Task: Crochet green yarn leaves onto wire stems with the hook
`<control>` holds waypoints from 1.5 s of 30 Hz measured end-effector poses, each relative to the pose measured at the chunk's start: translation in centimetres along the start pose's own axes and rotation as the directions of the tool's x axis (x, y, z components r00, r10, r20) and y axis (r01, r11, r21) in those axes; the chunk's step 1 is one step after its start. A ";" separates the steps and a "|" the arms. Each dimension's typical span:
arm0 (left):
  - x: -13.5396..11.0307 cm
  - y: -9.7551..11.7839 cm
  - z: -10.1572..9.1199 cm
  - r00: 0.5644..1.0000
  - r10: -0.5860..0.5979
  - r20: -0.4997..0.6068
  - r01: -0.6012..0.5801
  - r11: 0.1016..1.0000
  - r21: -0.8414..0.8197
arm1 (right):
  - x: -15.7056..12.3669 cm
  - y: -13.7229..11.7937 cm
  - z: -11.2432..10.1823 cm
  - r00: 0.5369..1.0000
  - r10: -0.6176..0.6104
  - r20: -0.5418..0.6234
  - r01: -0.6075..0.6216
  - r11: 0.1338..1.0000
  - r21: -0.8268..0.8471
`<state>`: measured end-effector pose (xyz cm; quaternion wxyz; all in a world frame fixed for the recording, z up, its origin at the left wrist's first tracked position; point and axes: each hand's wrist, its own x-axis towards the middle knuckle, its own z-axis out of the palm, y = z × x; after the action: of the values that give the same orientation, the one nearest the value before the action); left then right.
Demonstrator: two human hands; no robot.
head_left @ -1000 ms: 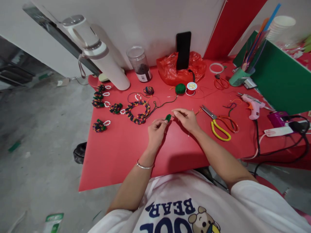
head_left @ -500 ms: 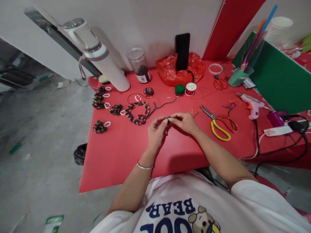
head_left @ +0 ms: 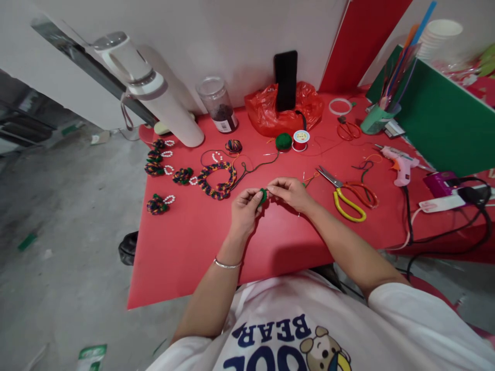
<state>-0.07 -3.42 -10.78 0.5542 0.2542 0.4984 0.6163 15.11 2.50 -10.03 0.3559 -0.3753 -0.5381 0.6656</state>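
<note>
Between the thumb and fingers of my left hand (head_left: 244,208) is a small green yarn piece (head_left: 263,196). My right hand (head_left: 288,193) is closed in a pinch just to the right of that piece; whatever lies between its fingertips is too small to make out. A thin pale tip (head_left: 299,214) shows below the right palm. Left of my hands lies a braided multicoloured yarn strip (head_left: 211,193) in a curve. A green yarn ball (head_left: 283,141) sits behind them, its strand running left across the table, beside a spool of red thread (head_left: 300,140).
Scissors (head_left: 342,193) with yellow and red handles lie to the right, near a pink glue gun (head_left: 402,164) with cords. Several yarn flowers with white bead loops (head_left: 157,204) line the red table's (head_left: 174,257) left edge. A white bottle (head_left: 170,111) and a phone (head_left: 286,80) stand behind.
My right hand has drawn slightly away from the green yarn piece, which now shows more in my left fingers. The whole view has shifted a little.
</note>
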 end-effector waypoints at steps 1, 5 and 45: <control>0.0 0.0 0.0 1.000 -0.001 -0.001 0.001 1.000 -0.003 | 0.0 0.1 0.0 1.000 -0.004 -0.005 0.004 1.000 -0.001; 0.0 0.0 -0.1 1.000 0.002 -0.004 -0.002 1.000 -0.009 | 0.2 0.3 -0.3 0.999 -0.016 -0.033 0.017 0.999 0.038; -0.5 0.0 0.1 0.989 0.130 -0.066 -0.120 0.984 0.130 | -0.3 -0.3 0.0 0.995 -0.073 0.067 0.083 0.982 -0.170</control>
<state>0.14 -3.89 -10.60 0.4785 0.2962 0.5394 0.6264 15.31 2.29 -9.75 0.3313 -0.3630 -0.6187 0.6130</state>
